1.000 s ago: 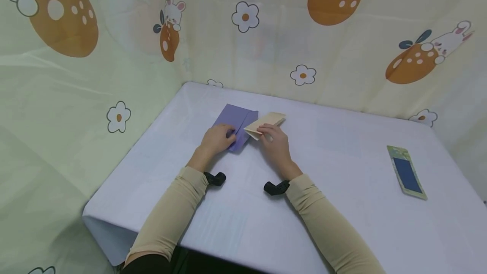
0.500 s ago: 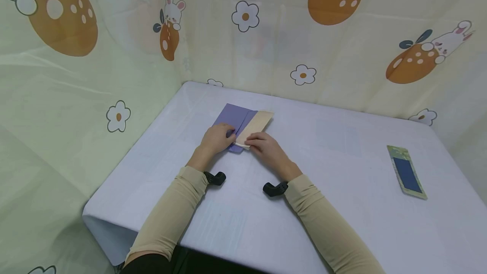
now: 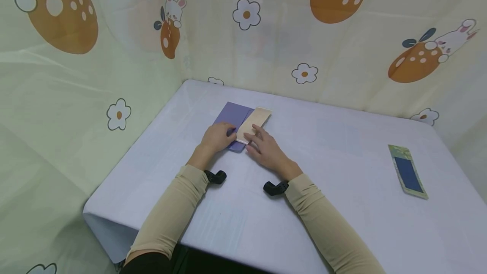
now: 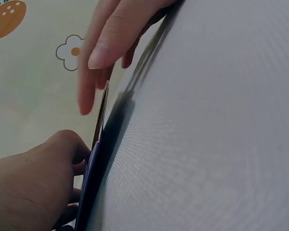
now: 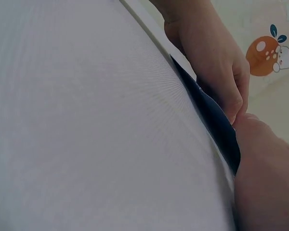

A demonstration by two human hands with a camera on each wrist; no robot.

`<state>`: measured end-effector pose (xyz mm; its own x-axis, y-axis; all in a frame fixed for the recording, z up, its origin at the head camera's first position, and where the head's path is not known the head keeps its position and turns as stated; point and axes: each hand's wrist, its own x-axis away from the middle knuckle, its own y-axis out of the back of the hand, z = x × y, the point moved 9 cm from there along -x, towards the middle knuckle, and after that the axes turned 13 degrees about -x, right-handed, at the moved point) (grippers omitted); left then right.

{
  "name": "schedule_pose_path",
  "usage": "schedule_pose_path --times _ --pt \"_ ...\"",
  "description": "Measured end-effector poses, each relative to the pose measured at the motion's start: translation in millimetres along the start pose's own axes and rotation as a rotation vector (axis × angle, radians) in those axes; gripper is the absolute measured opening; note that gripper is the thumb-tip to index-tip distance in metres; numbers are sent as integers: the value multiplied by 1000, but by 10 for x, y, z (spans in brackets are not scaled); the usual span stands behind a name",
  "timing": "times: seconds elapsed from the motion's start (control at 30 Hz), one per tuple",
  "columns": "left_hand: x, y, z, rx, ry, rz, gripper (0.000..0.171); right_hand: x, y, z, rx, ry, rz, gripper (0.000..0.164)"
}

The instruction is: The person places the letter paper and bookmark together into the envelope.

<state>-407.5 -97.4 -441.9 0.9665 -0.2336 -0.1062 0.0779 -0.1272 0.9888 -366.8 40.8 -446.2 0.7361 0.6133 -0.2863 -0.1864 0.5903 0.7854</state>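
Note:
A flat purple envelope (image 3: 236, 113) lies on the far left part of the table. My left hand (image 3: 216, 138) holds it near its front edge, fingers curled and thumb close to the bottom of a folded cream paper (image 3: 255, 121). That paper lies slanted across the envelope's right half. My right hand (image 3: 266, 149) hovers at the paper's lower right corner, fingers spread loosely and fingertips right at its edge. In the left wrist view the envelope (image 4: 91, 185) appears edge-on beside my left hand, with the right hand's fingers above.
A white cloth covers the table (image 3: 323, 215). Toward its right side lies a slim green packet (image 3: 408, 171) with a dark blue panel. A patterned curtain (image 3: 274, 50) hangs along the back and left edges.
My right hand has brought the cream paper left and down onto the envelope, turning it steeper, then loosened its fingers from it. The left hand has stayed in place.

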Motion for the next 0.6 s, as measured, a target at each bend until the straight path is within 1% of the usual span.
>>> schedule_pose_path --times 0.07,0.17,0.3,0.43,0.53,0.6 --pt "-3 -2 3 -1 2 2 42 6 -18 -34 43 -37 17 47" --pt "-7 -15 7 -1 2 7 42 18 -65 -71 99 -72 70 48" --pt "-8 -16 6 7 -1 9 42 20 -122 -90 144 -72 128 49" --pt "-4 -6 13 16 1 11 42 24 -154 -89 146 -76 167 51" --pt "-2 -10 19 14 -1 15 43 19 -143 -80 102 -78 150 51" --pt "-1 -13 19 12 -4 18 43 6 -110 -78 60 -74 101 51"
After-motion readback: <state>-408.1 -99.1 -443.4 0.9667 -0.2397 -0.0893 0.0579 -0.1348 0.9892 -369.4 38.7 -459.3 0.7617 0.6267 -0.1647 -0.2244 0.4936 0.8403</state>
